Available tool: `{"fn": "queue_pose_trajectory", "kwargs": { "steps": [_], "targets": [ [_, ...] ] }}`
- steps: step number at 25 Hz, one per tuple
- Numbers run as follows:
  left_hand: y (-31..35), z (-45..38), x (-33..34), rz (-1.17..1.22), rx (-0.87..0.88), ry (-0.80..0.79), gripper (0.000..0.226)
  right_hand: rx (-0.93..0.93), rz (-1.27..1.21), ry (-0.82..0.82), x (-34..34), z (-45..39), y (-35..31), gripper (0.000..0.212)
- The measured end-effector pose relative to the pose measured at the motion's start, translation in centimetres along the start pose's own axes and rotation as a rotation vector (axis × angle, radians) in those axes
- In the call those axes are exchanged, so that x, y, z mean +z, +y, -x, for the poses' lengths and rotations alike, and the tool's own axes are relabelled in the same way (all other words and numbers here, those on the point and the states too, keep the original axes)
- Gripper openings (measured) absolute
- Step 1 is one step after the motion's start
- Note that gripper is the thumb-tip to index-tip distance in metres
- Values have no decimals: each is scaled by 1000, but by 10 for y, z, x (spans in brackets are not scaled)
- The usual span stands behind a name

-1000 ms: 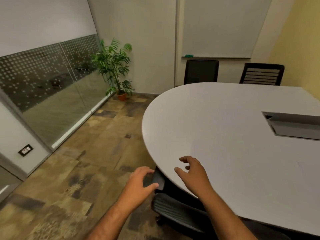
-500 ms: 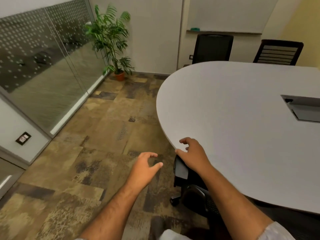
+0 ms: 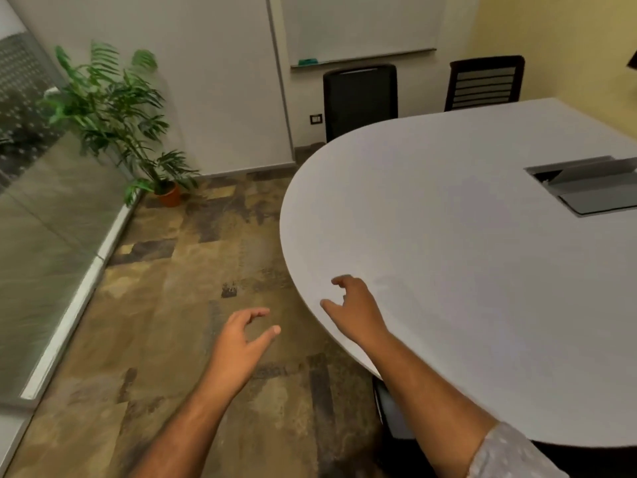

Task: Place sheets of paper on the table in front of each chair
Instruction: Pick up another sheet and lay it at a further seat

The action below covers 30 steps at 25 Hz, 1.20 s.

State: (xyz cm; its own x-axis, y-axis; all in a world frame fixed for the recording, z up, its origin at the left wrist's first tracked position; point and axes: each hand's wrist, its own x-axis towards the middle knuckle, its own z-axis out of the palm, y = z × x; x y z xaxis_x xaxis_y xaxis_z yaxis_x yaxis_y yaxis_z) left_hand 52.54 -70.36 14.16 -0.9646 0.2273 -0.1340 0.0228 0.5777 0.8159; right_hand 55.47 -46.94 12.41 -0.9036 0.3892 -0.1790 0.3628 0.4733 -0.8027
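A large white oval table (image 3: pixel 465 253) fills the right of the view. My right hand (image 3: pixel 355 308) hovers over its near rounded edge, fingers loosely curled and apart, holding nothing. My left hand (image 3: pixel 241 343) hangs over the floor to the left of the table, thumb and fingers apart, empty. Two black chairs stand at the far end: a mesh-backed chair (image 3: pixel 360 98) and a slatted chair (image 3: pixel 484 82). A dark chair (image 3: pixel 389 415) is tucked under the table edge below my right forearm. No sheet of paper is in view.
A cable hatch (image 3: pixel 586 184) with a raised lid sits in the tabletop at right. A potted plant (image 3: pixel 120 119) stands in the far left corner beside a glass partition (image 3: pixel 41 236). A whiteboard (image 3: pixel 358 25) hangs on the back wall. Patterned carpet (image 3: pixel 193 270) lies between partition and table.
The view has shifted leftward and along the table; the near chair now lies almost out of sight under the edge. Both hands stay empty, the right one now over the tabletop edge.
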Motion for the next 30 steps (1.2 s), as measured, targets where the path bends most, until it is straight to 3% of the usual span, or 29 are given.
{"fn": "queue_pose_trajectory", "kwargs": {
  "steps": [5, 10, 19, 30],
  "targets": [
    [16, -120, 0, 131, 13, -75, 30, 61, 12, 118, 7, -71, -33, 53],
    [17, -234, -7, 221, 50, -281, 34, 191, 10, 269, 28, -135, -41, 53],
    [19, -419, -48, 123, 149, -617, 25, 434, -63, 519, 65, -216, -100, 52],
    [119, -523, 74, -66, 444, -887, 27, 656, -249, 951, -31, -268, -31, 43]
  ]
}}
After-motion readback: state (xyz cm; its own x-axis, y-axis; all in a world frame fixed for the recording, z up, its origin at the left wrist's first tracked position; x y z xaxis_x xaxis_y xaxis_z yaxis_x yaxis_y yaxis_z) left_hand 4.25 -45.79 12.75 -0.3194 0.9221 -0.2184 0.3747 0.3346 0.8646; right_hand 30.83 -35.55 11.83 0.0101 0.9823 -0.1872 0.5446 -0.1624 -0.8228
